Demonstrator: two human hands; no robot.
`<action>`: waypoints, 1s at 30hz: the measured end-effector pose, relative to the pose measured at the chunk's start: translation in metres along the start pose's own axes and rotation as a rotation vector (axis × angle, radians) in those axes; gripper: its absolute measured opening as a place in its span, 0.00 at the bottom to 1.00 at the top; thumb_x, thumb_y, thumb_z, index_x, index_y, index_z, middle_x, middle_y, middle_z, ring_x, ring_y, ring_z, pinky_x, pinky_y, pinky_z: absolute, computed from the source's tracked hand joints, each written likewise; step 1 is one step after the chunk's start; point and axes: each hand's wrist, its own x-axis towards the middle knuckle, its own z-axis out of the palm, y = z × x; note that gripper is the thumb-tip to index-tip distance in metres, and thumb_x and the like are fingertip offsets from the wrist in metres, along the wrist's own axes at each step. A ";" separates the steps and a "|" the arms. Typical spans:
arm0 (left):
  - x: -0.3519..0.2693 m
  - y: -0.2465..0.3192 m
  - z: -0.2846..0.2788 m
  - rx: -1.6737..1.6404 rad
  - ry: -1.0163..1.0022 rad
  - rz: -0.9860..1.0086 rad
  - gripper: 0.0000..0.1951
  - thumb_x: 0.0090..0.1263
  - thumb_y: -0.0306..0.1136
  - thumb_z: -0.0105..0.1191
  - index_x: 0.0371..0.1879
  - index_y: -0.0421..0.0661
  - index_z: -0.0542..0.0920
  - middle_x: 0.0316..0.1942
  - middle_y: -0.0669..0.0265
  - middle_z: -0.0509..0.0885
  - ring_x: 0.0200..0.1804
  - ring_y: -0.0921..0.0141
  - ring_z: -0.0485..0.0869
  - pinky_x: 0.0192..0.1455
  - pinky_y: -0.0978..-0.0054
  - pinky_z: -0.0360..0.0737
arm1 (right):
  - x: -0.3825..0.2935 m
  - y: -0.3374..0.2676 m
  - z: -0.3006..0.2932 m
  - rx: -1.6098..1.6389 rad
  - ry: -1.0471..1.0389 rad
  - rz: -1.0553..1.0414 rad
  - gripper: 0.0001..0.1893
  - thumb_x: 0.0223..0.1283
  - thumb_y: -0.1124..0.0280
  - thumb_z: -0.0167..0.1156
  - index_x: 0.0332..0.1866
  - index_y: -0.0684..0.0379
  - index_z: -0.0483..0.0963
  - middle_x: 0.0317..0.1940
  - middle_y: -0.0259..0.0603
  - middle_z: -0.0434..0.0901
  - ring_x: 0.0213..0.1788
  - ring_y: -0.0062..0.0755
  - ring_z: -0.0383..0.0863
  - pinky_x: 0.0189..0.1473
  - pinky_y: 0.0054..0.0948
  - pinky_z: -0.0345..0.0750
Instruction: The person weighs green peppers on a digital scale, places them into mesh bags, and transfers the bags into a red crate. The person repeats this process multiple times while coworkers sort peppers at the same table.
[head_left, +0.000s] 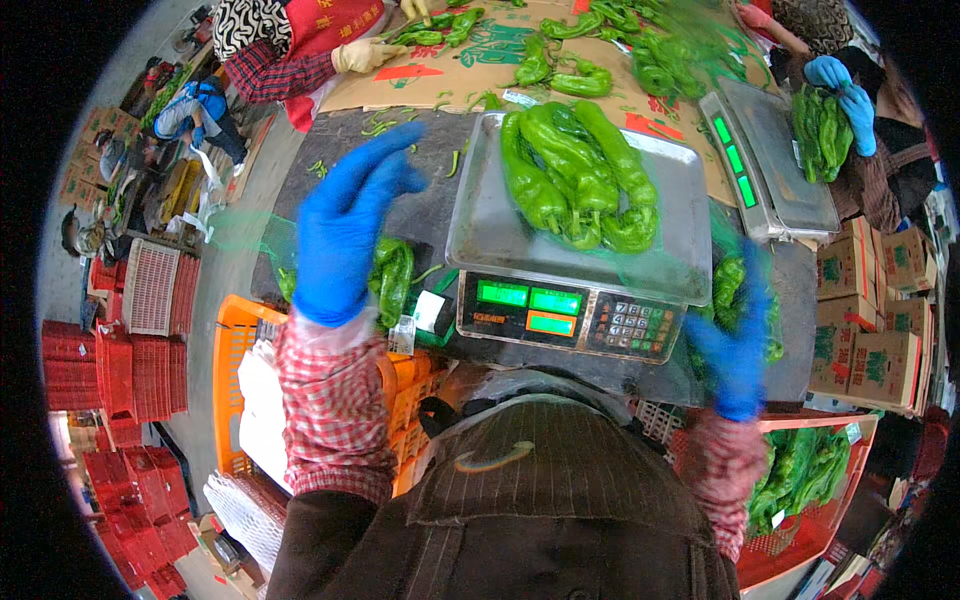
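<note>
My left hand, in a blue glove, is raised left of the scale with its fingers stretched out and nothing in them. Beneath its wrist lie green peppers on the dark tabletop. Several long green peppers rest side by side on the metal pan of a digital scale whose displays are lit. To the right of the scale, my right hand, also blue-gloved, is blurred by motion, with thumb and fingers apart. Green mesh netting and more peppers lie close to it, partly hidden.
Another scale stands at the right, where a co-worker's gloved hands hold a bundle of peppers. Across the table, a person's gloved hand rests near cardboard. An orange crate stands at my left, a red crate with peppers at my right.
</note>
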 end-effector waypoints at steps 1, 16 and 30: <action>0.000 0.000 0.009 -0.033 -0.027 0.076 0.13 0.59 0.25 0.48 0.44 0.42 0.74 0.35 0.65 0.78 0.35 0.76 0.74 0.41 0.80 0.71 | -0.002 0.005 0.022 -0.291 -0.055 -0.049 0.37 0.40 0.74 0.59 0.60 0.61 0.52 0.55 0.48 0.62 0.57 0.39 0.60 0.57 0.32 0.58; 0.006 -0.059 0.179 0.737 -0.435 0.921 0.19 0.52 0.33 0.48 0.45 0.51 0.69 0.51 0.62 0.68 0.56 0.62 0.62 0.58 0.56 0.53 | -0.049 -0.035 -0.047 0.447 -0.707 0.209 0.12 0.52 0.77 0.51 0.44 0.66 0.70 0.40 0.47 0.74 0.42 0.34 0.75 0.43 0.28 0.70; 0.052 -0.039 0.084 -1.108 0.203 -0.583 0.20 0.65 0.47 0.37 0.50 0.49 0.67 0.44 0.62 0.73 0.46 0.64 0.72 0.51 0.61 0.68 | 0.052 0.014 0.064 1.062 0.115 0.257 0.37 0.43 0.80 0.58 0.61 0.61 0.48 0.53 0.42 0.62 0.53 0.27 0.63 0.54 0.25 0.62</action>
